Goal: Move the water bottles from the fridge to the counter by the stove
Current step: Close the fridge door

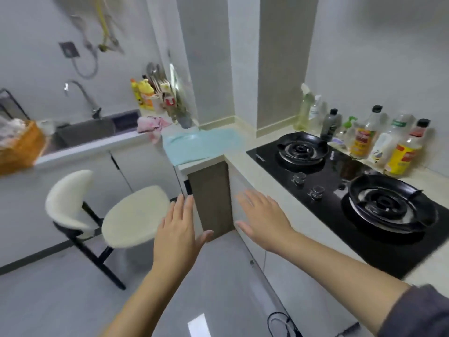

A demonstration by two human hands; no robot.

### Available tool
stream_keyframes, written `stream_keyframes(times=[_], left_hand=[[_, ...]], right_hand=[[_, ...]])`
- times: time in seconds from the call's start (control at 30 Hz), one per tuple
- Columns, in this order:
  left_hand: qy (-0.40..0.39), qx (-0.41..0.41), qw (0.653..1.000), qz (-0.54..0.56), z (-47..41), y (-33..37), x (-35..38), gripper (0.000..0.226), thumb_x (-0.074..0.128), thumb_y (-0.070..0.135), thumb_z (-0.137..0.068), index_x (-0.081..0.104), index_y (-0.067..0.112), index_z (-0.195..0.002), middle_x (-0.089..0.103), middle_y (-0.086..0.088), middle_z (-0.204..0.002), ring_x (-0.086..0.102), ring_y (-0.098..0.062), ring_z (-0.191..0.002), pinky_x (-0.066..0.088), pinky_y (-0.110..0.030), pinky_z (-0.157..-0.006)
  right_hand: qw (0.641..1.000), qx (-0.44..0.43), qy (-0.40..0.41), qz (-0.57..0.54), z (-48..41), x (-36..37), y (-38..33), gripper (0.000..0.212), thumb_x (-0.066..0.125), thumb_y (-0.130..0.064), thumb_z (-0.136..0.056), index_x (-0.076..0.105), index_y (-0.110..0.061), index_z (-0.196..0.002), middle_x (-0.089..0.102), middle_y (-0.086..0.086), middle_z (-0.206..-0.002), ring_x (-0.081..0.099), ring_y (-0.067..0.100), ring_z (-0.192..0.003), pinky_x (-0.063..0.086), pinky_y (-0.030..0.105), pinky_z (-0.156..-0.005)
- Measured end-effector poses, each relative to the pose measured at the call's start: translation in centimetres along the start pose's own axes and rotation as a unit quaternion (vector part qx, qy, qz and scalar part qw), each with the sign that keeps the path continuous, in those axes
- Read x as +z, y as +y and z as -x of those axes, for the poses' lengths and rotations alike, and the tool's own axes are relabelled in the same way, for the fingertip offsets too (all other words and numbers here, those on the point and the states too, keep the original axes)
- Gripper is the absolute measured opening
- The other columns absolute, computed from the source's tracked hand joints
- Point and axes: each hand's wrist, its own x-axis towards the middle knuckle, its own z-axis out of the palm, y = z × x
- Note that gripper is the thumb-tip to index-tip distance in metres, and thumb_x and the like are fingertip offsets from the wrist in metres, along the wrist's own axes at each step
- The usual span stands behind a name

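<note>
Hands, both bare, held out over the grey floor (60, 300) with palms down. The left hand (178, 232) has its fingers straight and close together, thumb out to the side, holding nothing. The right hand (263, 218) has its fingers straight and slightly spread, also holding nothing; a dark sleeve (418, 312) covers its upper arm at the near right corner. A black cable (279, 322) lies on the floor near the cabinet base.

Left of the hands stands a white chair (136, 215) on black legs. To the right runs the pale counter (245, 164), with a black two-burner stove (340, 181) set into it and two knobs (300, 178) on the stove's left edge. A light blue cloth (201, 144) lies on the counter's far corner, left of the stove.

Against the far right wall, behind the stove, stands a row of bottles (364, 139); whether any of them is a water bottle cannot be told.

At far left are a sink (90, 132) with a curved faucet (82, 96), a pink cloth (151, 125) and an orange basket (21, 147).
</note>
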Motion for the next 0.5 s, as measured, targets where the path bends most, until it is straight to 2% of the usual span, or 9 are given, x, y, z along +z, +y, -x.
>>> stream_keyframes(times=[0.1, 0.23, 0.5], left_hand=[[0.033, -0.042, 0.998, -0.026, 0.7, -6.3, -2.0, 0.094, 0.069, 0.059, -0.075, 0.037, 0.006, -0.146, 0.04, -0.015, -0.151, 0.038, -0.034, -0.139, 0.044, -0.047, -0.103], [0.07, -0.112, 0.988, -0.077, 3.0, -14.3, -5.3, 0.09, 0.069, 0.06, -0.076, 0.041, 0.005, -0.143, 0.042, -0.017, -0.148, 0.037, -0.035, -0.139, 0.039, -0.046, -0.108], [0.106, -0.277, 0.943, -0.153, 11.0, -25.0, -11.3, 0.079, 0.07, 0.054, -0.077, 0.049, 0.006, -0.137, 0.044, -0.017, -0.147, 0.038, -0.035, -0.139, 0.045, -0.05, -0.103]], right_hand=[[0.996, -0.08, 0.001, -0.04, -4.0, 0.1, -6.8, 0.064, 0.04, -0.047, -0.101, 0.017, -0.022, -0.155, 0.018, 0.004, -0.162, 0.016, 0.024, -0.149, 0.02, 0.04, -0.119], [0.983, -0.178, 0.009, -0.049, -8.4, 0.4, -16.4, 0.065, 0.045, -0.047, -0.099, 0.02, -0.022, -0.154, 0.023, 0.004, -0.159, 0.021, 0.023, -0.146, 0.024, 0.038, -0.116], [0.933, -0.351, -0.007, -0.083, -13.1, 1.3, -32.7, 0.063, 0.049, -0.045, -0.097, 0.025, -0.023, -0.152, 0.028, 0.003, -0.157, 0.029, 0.023, -0.142, 0.03, 0.038, -0.11]])
